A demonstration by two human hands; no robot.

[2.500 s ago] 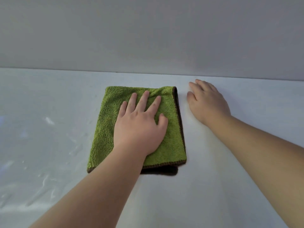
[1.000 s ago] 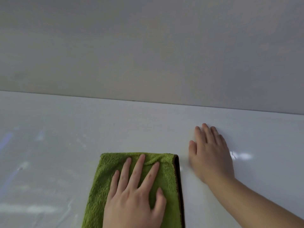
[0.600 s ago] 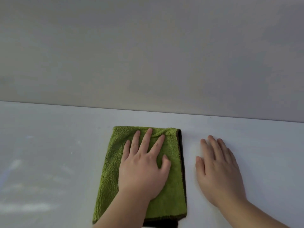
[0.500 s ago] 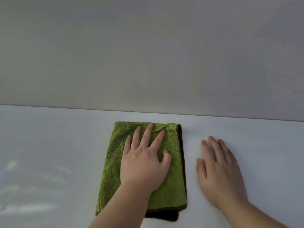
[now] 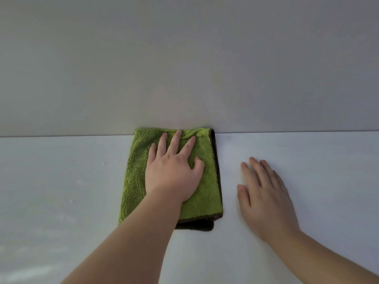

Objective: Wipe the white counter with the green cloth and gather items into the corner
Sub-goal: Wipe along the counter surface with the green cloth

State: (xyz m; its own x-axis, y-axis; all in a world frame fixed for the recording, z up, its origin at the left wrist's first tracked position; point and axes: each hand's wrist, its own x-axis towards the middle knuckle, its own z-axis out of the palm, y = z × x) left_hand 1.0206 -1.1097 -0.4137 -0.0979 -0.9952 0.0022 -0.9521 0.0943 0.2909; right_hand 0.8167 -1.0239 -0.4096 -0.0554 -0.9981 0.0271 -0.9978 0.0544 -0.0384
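Observation:
A folded green cloth (image 5: 135,175) with a dark brown underside lies on the white counter (image 5: 61,181), its far edge touching the wall. My left hand (image 5: 174,171) presses flat on the cloth with fingers straight and spread, fingertips near the cloth's far edge. My right hand (image 5: 264,193) rests flat on the bare counter a little to the right of the cloth, fingers straight, not touching it. No other items show.
A plain grey wall (image 5: 184,68) rises at the back of the counter and fills the upper half of the view. Faint wet streaks glint on the counter at the lower left (image 5: 30,271).
My left hand has pushed the cloth away from me until its far edge meets the wall. My right hand stays flat on the counter, now farther behind the cloth's far edge.

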